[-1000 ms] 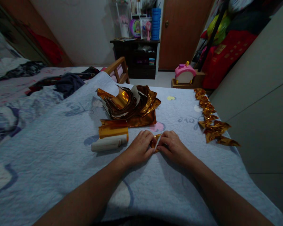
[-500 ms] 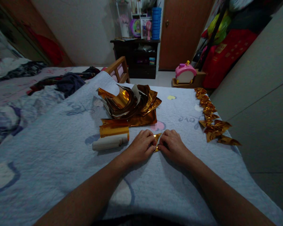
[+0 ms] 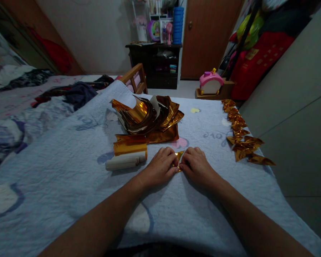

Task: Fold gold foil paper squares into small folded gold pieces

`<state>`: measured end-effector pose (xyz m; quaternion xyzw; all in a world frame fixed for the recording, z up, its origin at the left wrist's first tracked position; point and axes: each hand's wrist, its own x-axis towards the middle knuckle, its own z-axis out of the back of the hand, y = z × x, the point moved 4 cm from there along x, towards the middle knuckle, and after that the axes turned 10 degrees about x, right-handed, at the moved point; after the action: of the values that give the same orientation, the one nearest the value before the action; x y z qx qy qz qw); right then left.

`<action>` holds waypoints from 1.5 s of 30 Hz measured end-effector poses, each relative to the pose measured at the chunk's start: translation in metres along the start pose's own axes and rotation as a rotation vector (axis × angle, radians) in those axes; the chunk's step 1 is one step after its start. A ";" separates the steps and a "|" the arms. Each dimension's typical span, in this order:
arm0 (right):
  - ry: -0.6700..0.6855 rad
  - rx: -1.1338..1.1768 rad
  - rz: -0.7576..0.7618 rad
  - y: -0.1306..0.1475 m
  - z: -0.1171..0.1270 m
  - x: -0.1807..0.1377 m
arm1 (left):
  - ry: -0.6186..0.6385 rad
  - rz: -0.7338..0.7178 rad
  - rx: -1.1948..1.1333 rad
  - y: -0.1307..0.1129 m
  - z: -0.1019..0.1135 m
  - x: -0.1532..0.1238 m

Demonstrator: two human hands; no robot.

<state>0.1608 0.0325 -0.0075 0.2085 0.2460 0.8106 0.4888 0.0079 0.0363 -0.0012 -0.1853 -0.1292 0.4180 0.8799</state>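
My left hand (image 3: 161,166) and my right hand (image 3: 196,166) rest side by side on a light blue quilt (image 3: 69,171), fingers curled and pinching a small folded piece of gold foil paper (image 3: 178,157) between them. Only a sliver of the foil shows between my fingertips. A heap of loose gold foil sheets (image 3: 149,116) lies just beyond my hands. A rolled gold sheet (image 3: 130,147) and a white tube (image 3: 124,161) lie to the left of my left hand.
A row of several folded gold foil pieces (image 3: 239,134) runs along the quilt's right edge beside a pale wall. Dark clothes (image 3: 77,93) lie on the bed at left. A wooden chair (image 3: 135,78), dark shelf unit (image 3: 155,66) and pink toy (image 3: 210,81) stand beyond.
My hands have drawn slightly closer together over the foil piece, covering more of it. Everything else stays where it was.
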 end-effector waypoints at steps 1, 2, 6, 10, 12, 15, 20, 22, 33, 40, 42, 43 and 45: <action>0.001 -0.003 -0.003 0.001 0.000 0.000 | 0.002 -0.004 0.000 0.000 0.000 0.000; -0.001 -0.005 -0.003 0.001 0.000 0.000 | 0.000 -0.007 0.001 0.001 0.000 0.000; -0.009 -0.016 -0.006 0.002 0.001 0.000 | -0.003 -0.015 0.000 0.002 0.000 0.000; -0.006 -0.024 -0.014 0.002 0.001 0.000 | 0.012 -0.002 -0.009 0.001 0.001 0.000; 0.000 -0.029 -0.015 0.002 0.000 0.000 | 0.017 0.003 -0.006 0.000 0.001 0.000; 0.000 -0.036 -0.026 0.002 0.001 0.001 | 0.019 0.000 0.003 0.000 0.001 0.000; 0.003 -0.041 -0.027 0.003 0.001 0.000 | 0.017 0.002 0.013 0.001 -0.002 -0.001; 0.005 -0.041 -0.028 0.003 0.001 0.000 | 0.018 0.006 0.011 0.001 -0.002 -0.001; 0.005 -0.073 -0.026 0.004 0.001 0.001 | 0.022 0.004 0.014 0.000 -0.001 0.001; 0.000 -0.060 -0.024 0.004 0.000 0.001 | -0.005 -0.021 0.026 0.005 -0.005 0.000; 0.002 -0.061 -0.022 0.004 0.001 0.001 | -0.001 -0.014 0.023 0.004 -0.005 0.000; 0.004 -0.064 -0.022 0.004 0.001 0.001 | 0.004 -0.009 0.020 0.004 -0.004 0.000; 0.007 -0.071 -0.024 0.005 0.001 0.001 | 0.012 0.001 0.017 0.003 -0.003 0.000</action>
<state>0.1576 0.0319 -0.0039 0.1853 0.2211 0.8136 0.5047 0.0073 0.0377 -0.0049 -0.1805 -0.1203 0.4186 0.8819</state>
